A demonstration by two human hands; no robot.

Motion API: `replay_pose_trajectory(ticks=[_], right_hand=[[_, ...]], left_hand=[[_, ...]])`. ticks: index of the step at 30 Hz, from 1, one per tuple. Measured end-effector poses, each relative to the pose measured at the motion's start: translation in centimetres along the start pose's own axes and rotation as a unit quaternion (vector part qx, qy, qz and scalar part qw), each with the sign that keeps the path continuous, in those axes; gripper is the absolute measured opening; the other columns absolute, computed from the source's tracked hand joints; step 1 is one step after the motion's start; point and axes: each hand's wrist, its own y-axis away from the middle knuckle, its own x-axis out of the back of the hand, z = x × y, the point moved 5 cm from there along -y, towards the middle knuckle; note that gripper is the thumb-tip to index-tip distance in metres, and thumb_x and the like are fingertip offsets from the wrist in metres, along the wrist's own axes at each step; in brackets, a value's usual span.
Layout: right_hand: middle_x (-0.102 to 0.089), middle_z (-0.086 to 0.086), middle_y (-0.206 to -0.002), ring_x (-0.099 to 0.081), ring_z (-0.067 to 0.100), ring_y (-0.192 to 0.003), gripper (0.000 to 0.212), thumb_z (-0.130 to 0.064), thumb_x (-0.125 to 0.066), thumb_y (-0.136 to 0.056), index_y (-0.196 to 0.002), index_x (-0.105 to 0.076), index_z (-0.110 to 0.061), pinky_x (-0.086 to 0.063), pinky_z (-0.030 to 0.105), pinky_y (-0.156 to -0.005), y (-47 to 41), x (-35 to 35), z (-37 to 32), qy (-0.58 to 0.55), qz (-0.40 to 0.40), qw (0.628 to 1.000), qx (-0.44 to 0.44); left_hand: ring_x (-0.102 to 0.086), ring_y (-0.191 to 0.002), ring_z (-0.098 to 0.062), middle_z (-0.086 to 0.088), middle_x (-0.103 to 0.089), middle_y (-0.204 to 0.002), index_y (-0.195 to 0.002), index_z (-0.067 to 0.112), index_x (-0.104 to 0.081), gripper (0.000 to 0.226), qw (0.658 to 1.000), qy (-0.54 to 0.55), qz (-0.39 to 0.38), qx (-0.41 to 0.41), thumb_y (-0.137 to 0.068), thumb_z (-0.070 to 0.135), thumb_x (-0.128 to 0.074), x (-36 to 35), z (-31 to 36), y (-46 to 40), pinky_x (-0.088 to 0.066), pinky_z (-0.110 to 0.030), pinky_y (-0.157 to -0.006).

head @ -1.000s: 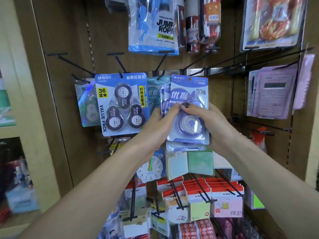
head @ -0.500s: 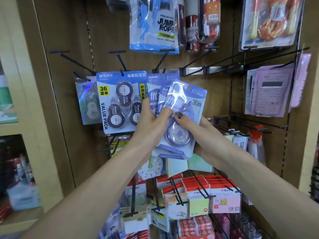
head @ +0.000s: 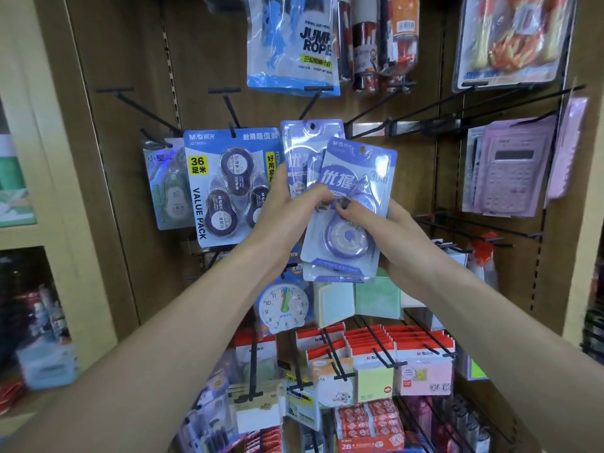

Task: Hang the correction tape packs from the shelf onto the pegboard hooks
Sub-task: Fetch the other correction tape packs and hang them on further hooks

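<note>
Glossy flat correction tape packs (head: 349, 204) fanned, gripped by left hand (head: 287, 210) and right hand (head: 389, 237).

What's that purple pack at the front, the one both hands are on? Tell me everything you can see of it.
The front purple pack is a glossy plastic-fronted card with white Chinese lettering, a hang hole at the top and a round purple tape dispenser in a clear bubble. It is tilted to the right, off any hook, overlapping more purple packs behind. The right hand grips its lower right side; the left hand pinches its left edge.

Two hands (head: 287, 217); one value pack (head: 228, 188); one clock (head: 286, 308).
</note>
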Motion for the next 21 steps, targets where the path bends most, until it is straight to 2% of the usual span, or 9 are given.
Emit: replay_pose_trajectory(ticks=[3, 9, 16, 18, 19, 21], right_hand=[[-0.082, -0.009, -0.105, -0.078, 0.007, -0.09, 0.018, -0.024, -0.071, -0.099, -0.117, -0.07, -0.029, -0.059, 0.02, -0.068, -0.4, 0.0, -0.3, 0.005, 0.005, 1.0, 0.004], [-0.082, -0.009, -0.104, -0.078, 0.006, -0.088, 0.019, -0.024, -0.07, -0.1, -0.119, -0.071, -0.027, -0.058, 0.019, -0.066, -0.6, -0.1, -0.1, -0.004, 0.012, 1.0, 0.008], [-0.082, -0.005, -0.107, -0.079, 0.011, -0.093, 0.025, -0.028, -0.072, -0.099, -0.123, -0.072, -0.023, -0.062, 0.028, -0.074, -0.9, -0.2, 0.2, -0.007, 0.022, 1.0, -0.013], [-0.082, -0.002, -0.112, -0.079, 0.017, -0.101, 0.029, -0.031, -0.073, -0.098, -0.125, -0.073, -0.022, -0.064, 0.035, -0.086, -1.6, -0.1, 0.5, -0.024, 0.034, 0.999, -0.032], [-0.082, 0.001, -0.115, -0.079, 0.02, -0.106, 0.032, -0.032, -0.074, -0.098, -0.127, -0.073, -0.019, -0.064, 0.036, -0.089, -2.1, 0.0, 0.7, -0.036, 0.041, 0.997, -0.046], [-0.081, 0.006, -0.118, -0.078, 0.024, -0.11, 0.037, -0.03, -0.074, -0.098, -0.13, -0.073, -0.013, -0.065, 0.034, -0.088, -3.2, 0.1, 1.0, -0.056, 0.051, 0.994, -0.075]], left_hand=[[-0.074, -0.111, -0.024, -0.001, -0.077, -0.116, -0.123, 0.03, -0.061, 0.054, 1.0, 0.009, 0.007, -0.009, -0.07, 0.021, -0.072, 0.0, 0.1, -0.5, -0.056, -0.055, -0.104], [-0.076, -0.107, -0.017, 0.005, -0.078, -0.117, -0.13, 0.033, -0.06, 0.06, 1.0, 0.009, -0.015, -0.011, -0.072, 0.021, -0.069, -0.1, 0.4, -1.0, -0.061, -0.049, -0.098], [-0.077, -0.107, -0.021, 0.005, -0.079, -0.116, -0.126, 0.034, -0.064, 0.057, 1.0, 0.02, -0.005, 0.011, -0.071, 0.03, -0.075, 0.1, -0.4, -1.3, -0.06, -0.053, -0.099], [-0.077, -0.106, -0.02, 0.005, -0.079, -0.115, -0.133, 0.033, -0.06, 0.065, 1.0, 0.02, 0.008, 0.018, -0.07, 0.035, -0.077, 0.0, -0.8, -1.5, -0.06, -0.051, -0.099], [-0.076, -0.11, -0.02, 0.006, -0.078, -0.12, -0.14, 0.034, -0.054, 0.077, 1.0, 0.008, 0.011, 0.023, -0.068, 0.041, -0.077, -0.1, -0.8, -1.5, -0.059, -0.05, -0.101], [-0.066, -0.127, -0.02, 0.009, -0.067, -0.14, -0.154, 0.045, -0.034, 0.1, 0.998, -0.03, -0.002, 0.047, -0.062, 0.057, -0.073, -0.5, -1.3, -1.5, -0.051, -0.048, -0.11]])
